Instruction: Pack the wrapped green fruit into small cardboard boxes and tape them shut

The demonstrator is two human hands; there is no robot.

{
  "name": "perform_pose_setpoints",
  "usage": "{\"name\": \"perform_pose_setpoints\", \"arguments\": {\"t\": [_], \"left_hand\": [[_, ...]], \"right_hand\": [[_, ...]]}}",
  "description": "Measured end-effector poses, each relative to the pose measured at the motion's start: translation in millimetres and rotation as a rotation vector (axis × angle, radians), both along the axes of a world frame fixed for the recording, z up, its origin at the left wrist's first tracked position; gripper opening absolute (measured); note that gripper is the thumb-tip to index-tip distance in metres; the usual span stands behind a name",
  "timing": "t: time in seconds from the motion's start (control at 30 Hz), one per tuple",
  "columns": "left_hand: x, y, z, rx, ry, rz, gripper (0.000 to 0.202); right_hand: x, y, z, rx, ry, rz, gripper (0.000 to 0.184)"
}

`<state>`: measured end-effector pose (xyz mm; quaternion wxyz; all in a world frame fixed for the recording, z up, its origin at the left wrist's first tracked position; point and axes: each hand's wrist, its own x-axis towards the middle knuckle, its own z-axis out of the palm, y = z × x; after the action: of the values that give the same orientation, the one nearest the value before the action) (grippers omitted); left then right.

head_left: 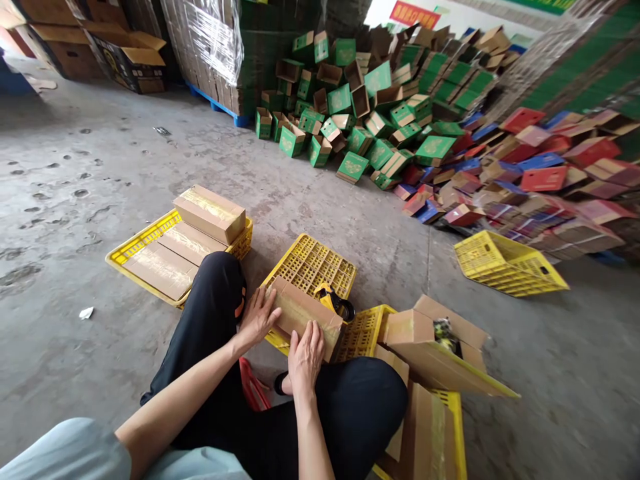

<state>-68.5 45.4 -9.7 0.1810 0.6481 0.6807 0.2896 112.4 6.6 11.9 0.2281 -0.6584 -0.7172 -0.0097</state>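
A long cardboard box (305,313) with clear tape along its top lies across an upturned yellow plastic crate (320,257) in front of my knees. My left hand (257,317) rests at the box's left end, thumb and fingers stretched out and touching it. Fingers extended, my right hand (306,353) lies flat against the near side and top of the box, toward its right part. Just behind the box, on the crate, sits a yellow and black tape dispenser (330,298). The box's underside is hidden.
Left, a yellow crate (133,250) holds several taped boxes (213,210). Right, an open carton (415,333) with dark contents stands above another crate (457,427) of boxes. Farther off are an empty yellow crate (505,267) and heaped green cartons (353,167) and red cartons (545,179).
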Motion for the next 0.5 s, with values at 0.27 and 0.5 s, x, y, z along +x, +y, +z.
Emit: {"name": "perform_pose_setpoints", "arguments": {"t": [0.27,0.5], "left_hand": [[-4.4,7.4,-18.5,0.014,-0.271,0.031,0.066],[-10.3,8.5,-12.5,0.007,-0.443,0.034,0.064]], "right_hand": [[-42.9,29.2,5.7,-0.062,0.013,0.052,0.061],[-80.5,44.3,2.7,-0.067,0.028,0.161,0.054]]}}
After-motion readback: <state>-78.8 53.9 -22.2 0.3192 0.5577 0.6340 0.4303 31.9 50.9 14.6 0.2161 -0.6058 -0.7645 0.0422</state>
